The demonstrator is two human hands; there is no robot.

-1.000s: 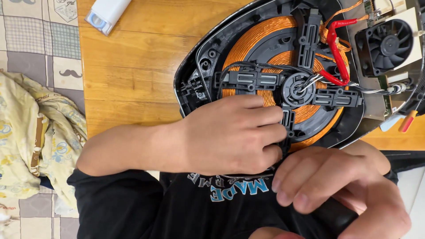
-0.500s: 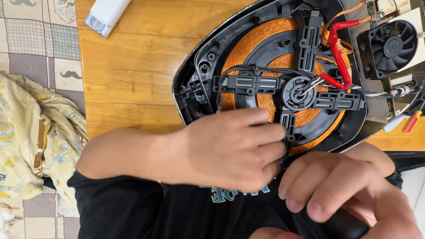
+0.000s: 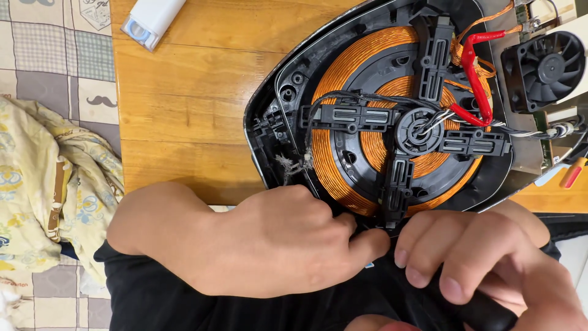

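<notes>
On the wooden counter [image 3: 184, 122], an opened induction cooker [image 3: 380, 122] is laid with its inner parts exposed. Its black housing is seen to hold a round copper coil [image 3: 334, 165], over which a black cross-shaped bracket [image 3: 398, 141] is fixed, with a round hub at the middle. Red wires [image 3: 474, 79] and thin copper leads are run from the coil toward the upper right, where a black cooling fan [image 3: 545, 67] is mounted beside a circuit board.

At the near edge of the cooker, just below the lower arm of the bracket, both hands are brought together. The left hand [image 3: 275, 245] is curled into a loose fist, its fingertips pressed against the rim of the housing; whether something small is pinched there cannot be told. The right hand [image 3: 490, 263] is clenched around a black handle [image 3: 484, 309], seemingly of a tool, whose working end is hidden between the two hands. The thumb of the left hand is almost touched by the fingers of the right.

A white plastic object [image 3: 153, 18] with a pale blue end is set at the far edge of the counter. To the left, a patterned yellow cloth [image 3: 49, 184] is heaped on a checked covering.
</notes>
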